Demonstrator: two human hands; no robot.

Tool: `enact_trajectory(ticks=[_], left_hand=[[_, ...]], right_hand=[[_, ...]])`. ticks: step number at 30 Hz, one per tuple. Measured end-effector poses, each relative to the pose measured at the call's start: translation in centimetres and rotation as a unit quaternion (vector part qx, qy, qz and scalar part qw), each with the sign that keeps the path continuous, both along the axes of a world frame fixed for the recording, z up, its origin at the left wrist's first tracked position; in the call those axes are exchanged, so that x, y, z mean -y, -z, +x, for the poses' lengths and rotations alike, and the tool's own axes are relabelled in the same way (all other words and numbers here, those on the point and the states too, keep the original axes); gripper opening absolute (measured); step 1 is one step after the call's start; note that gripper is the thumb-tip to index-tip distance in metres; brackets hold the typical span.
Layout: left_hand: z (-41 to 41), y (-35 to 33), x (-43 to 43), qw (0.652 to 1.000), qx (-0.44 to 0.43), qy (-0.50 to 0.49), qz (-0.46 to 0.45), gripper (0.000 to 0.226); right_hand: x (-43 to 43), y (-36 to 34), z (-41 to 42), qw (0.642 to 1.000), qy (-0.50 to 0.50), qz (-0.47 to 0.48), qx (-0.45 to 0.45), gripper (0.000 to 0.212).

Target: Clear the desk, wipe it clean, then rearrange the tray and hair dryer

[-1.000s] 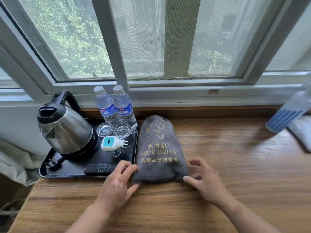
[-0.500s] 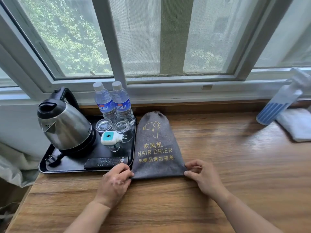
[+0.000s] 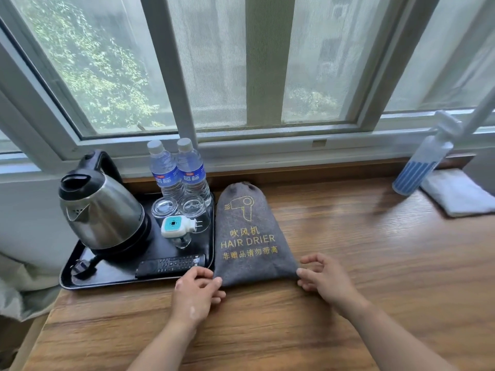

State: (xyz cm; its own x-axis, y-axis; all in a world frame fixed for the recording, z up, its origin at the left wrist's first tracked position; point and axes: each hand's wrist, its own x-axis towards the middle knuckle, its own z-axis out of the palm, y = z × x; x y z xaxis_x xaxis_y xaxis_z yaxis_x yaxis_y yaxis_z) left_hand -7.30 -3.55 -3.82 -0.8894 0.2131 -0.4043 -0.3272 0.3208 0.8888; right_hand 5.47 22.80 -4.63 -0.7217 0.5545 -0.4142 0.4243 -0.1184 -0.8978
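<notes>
The grey hair dryer bag [image 3: 249, 236], printed with yellow "HAIR DRIER" lettering, lies flat on the wooden desk [image 3: 375, 263], right beside the black tray [image 3: 80, 282]. My left hand [image 3: 197, 293] rests at the bag's near left corner, fingertips touching the fabric and loosely curled. At the near right corner, my right hand [image 3: 324, 279] has its fingers spread and only the thumb tip on the bag. The tray holds a steel kettle [image 3: 101, 210], two water bottles [image 3: 176, 170], two upturned glasses [image 3: 182, 207], a white-and-teal plug-in device [image 3: 176, 226] and a remote [image 3: 171, 263].
A blue-striped spray bottle [image 3: 420, 167] stands at the back right, with a folded white cloth [image 3: 460, 191] next to it. The window sill and frame run along the far edge of the desk. A pale curtain [image 3: 18, 285] hangs off the left edge.
A second ago my hands lay flat against the bag's near end. They then pinched its two near corners. Now the fingers have loosened and the bag sits straight beside the tray.
</notes>
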Motion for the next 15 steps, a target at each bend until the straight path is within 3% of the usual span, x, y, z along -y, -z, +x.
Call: enact_trajectory(ticks=[6, 15], left_hand=[[-0.6, 0.0, 0.6, 0.999, 0.024, 0.022, -0.004, 0.016], [-0.5, -0.4, 1.8, 0.998, -0.009, 0.053, -0.012, 0.017]], right_hand=[[0.3, 0.3, 0.1, 1.000, 0.010, 0.025, 0.011, 0.022], [0.9, -0.5, 1.1, 0.999, -0.011, 0.031, 0.009, 0.020]])
